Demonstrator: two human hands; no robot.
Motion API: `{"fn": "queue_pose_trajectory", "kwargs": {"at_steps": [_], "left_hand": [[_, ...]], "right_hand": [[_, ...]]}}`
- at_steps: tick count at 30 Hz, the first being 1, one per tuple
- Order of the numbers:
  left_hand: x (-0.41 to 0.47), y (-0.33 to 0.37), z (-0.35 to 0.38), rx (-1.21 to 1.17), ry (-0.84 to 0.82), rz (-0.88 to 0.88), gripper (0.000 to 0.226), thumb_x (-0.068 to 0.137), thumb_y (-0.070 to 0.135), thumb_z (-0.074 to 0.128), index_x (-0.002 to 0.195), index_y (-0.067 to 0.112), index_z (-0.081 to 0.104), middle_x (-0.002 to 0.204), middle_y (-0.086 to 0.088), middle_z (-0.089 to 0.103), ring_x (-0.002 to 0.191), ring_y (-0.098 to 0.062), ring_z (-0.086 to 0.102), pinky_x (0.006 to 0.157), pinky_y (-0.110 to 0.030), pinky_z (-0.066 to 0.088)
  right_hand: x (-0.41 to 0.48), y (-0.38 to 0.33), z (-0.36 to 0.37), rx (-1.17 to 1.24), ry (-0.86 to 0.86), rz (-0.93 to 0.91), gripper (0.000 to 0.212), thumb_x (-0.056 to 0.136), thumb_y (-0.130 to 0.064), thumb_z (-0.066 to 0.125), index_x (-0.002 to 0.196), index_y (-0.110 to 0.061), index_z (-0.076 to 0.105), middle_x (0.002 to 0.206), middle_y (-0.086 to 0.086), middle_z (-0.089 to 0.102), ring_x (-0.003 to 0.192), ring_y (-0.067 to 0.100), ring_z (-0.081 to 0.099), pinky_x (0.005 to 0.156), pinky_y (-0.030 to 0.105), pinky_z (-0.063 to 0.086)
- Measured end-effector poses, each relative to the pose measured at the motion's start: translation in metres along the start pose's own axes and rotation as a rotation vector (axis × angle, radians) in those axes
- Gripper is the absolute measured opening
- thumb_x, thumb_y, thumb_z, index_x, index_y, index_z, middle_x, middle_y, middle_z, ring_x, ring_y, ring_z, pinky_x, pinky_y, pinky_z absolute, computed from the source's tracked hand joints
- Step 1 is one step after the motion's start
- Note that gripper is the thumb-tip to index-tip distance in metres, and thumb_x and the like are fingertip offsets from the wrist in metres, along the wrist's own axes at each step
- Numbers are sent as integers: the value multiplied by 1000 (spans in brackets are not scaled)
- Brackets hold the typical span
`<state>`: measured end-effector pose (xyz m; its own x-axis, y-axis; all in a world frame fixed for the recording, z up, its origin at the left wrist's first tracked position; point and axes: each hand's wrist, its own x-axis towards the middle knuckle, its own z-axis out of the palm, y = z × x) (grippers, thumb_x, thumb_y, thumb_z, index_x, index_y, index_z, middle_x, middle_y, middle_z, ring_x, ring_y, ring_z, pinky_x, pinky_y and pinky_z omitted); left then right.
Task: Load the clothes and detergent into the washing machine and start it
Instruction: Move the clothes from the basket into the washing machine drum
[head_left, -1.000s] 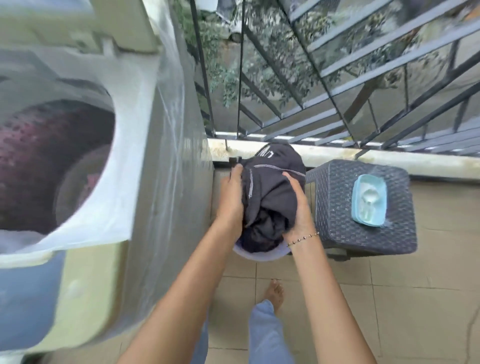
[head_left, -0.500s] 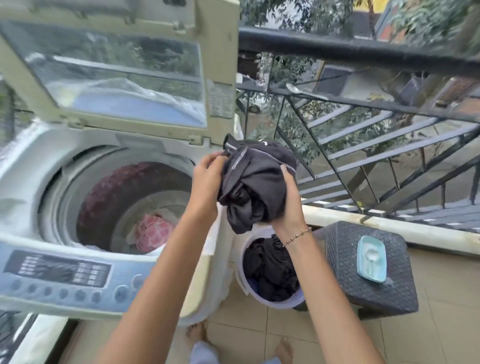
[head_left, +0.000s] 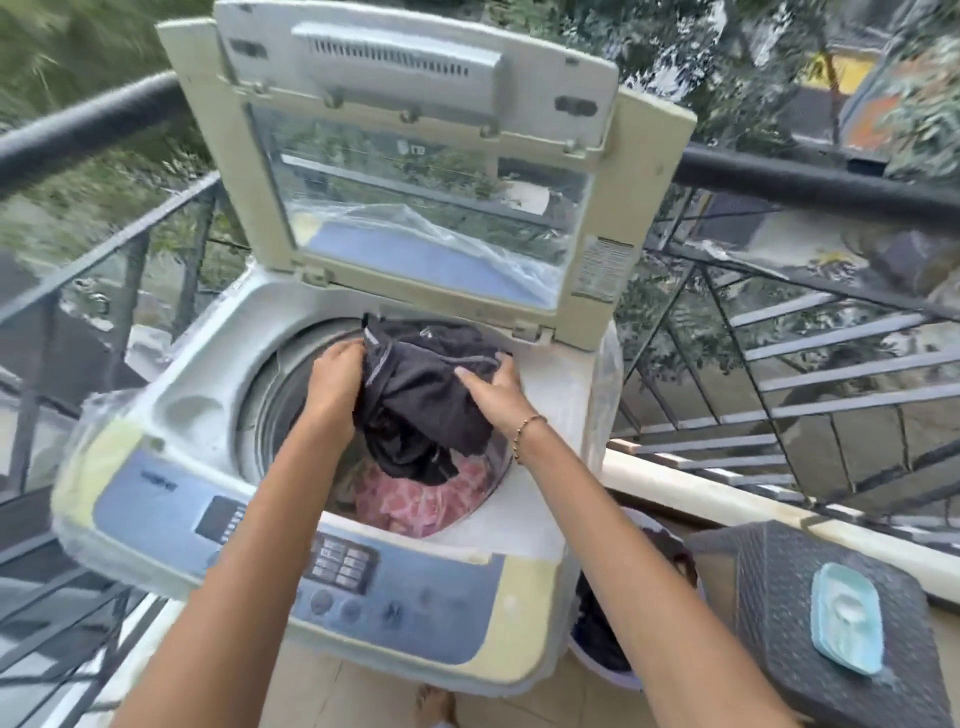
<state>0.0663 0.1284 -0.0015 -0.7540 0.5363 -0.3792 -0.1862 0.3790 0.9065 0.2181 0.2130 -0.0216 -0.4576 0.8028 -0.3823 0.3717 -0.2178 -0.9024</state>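
Note:
A top-loading washing machine (head_left: 171, 415) stands with its lid (head_left: 405, 171) raised upright. Over the open drum I hold a bundle of black clothes (head_left: 421, 395). My left hand (head_left: 335, 379) grips its left side and my right hand (head_left: 493, 392) grips its right side. The bundle's lower end hangs into the drum above a pink garment (head_left: 415, 501) lying inside. A light blue tray of white detergent powder (head_left: 847, 616) with a scoop sits on a dark woven stool (head_left: 779, 587) at the lower right.
A white bucket (head_left: 613, 670) with more dark clothes stands on the floor between the machine and the stool. The control panel (head_left: 343, 561) faces me at the machine's front. A black balcony railing (head_left: 810, 182) runs behind and on both sides. My bare foot (head_left: 434, 706) is below.
I lifted the black bundle out of the bucket, carried it left and up, and now hold it over the drum. The view swung from the floor onto the machine.

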Motion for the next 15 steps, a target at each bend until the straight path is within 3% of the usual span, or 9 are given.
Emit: {"fn": "queue_pose_trajectory", "kwargs": {"at_steps": [2,3,6,11,15], "left_hand": [[7,-17,-4,152,24,-64,17,86,13,51,72,14,61,89,-14,66,79,-21,57,67,-30,45],[5,-22,-4,172,26,-100,14,84,18,52,75,13,61,88,-13,65,85,-23,59,72,-35,45],[-10,-28,3,148,-2,-166,25,88,28,52,110,19,60,112,5,56,106,-18,51,96,-41,42],[-37,-26,42,73,-57,-31,19,91,29,47,107,25,56,119,2,59,113,-19,54,94,-36,42],[-85,-10,104,-61,-58,101,15,90,20,45,101,25,53,104,-1,64,97,-22,62,91,-40,48]], "right_hand": [[5,7,9,-177,18,16,79,85,-32,64,145,-4,22,146,10,38,136,26,37,113,35,30],[6,10,11,-228,1,30,74,87,-29,61,145,-4,22,147,10,36,137,26,36,114,35,30],[2,18,9,-267,-74,41,61,91,-27,55,144,-12,28,147,8,38,134,22,40,110,33,34],[-23,13,-20,-154,-16,-118,29,91,-19,54,119,-15,56,114,3,61,107,17,59,96,34,50],[-45,12,-72,38,48,-186,15,94,-8,49,99,-15,61,88,3,65,73,14,62,65,24,55]]}}
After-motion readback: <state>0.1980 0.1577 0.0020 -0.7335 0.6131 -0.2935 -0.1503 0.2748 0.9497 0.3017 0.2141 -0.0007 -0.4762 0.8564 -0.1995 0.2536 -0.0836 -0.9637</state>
